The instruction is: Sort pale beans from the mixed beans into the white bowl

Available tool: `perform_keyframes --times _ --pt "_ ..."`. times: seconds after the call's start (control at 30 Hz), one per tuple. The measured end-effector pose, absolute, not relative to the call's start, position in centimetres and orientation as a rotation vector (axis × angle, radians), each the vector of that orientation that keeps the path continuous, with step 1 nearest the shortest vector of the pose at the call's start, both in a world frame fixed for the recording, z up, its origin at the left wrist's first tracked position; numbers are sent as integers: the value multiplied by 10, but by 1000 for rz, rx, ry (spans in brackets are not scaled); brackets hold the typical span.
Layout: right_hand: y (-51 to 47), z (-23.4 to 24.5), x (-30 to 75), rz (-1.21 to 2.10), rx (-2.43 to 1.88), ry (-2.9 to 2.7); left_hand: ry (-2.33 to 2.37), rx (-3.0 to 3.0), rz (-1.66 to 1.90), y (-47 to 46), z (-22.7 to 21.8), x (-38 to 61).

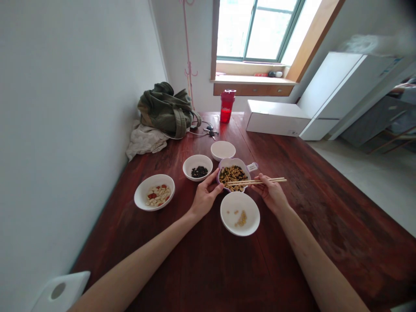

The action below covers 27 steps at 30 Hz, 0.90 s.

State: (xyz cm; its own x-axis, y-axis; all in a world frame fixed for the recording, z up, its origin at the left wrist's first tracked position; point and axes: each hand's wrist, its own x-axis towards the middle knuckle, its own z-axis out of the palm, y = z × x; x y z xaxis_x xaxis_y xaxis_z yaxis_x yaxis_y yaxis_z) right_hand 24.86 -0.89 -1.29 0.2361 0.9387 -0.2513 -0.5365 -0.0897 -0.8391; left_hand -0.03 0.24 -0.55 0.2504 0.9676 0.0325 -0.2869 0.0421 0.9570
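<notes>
My left hand (206, 195) grips the left rim of a purple-edged bowl with a short handle (247, 168). In that bowl lies a mix of yellow and dark green beans (233, 174). Between the fingers of my right hand (269, 191) is a pair of chopsticks (273, 180), their tips over the mixed beans. Just in front stands a white bowl (240, 229) with a few yellow beans (242, 219). To the left are a white bowl of black beans (199, 171) and another with pale and red pieces (158, 196). Behind the purple bowl, a white bowl (223, 151) shows no contents.
A red shaker bottle (227, 106) and a white box (276, 118) stand at the table's far end. A green bag (167, 110) rests on a pale cloth (146, 138) by the wall, with keys (211, 132) beside it. A white chair back (61, 292) is at lower left.
</notes>
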Motion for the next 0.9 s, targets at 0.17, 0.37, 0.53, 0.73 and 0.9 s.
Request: perform_keyframes --times 0.17,0.37,0.53,0.73,0.9 --pt "-9 -9 254 1272 -1057 -549 812 1098 1138 2 -5 -1" --pt "-11 -12 243 1314 -1051 -583 802 1104 1139 2 -5 0" --pt "-12 -13 238 1323 -1052 -589 793 1129 1145 2 -5 -1" --pt "-12 -10 236 1354 -1062 -524 797 1123 1139 1 -3 -1" --pt "-12 -9 235 1357 -1061 -478 796 1097 1132 2 -4 -1"
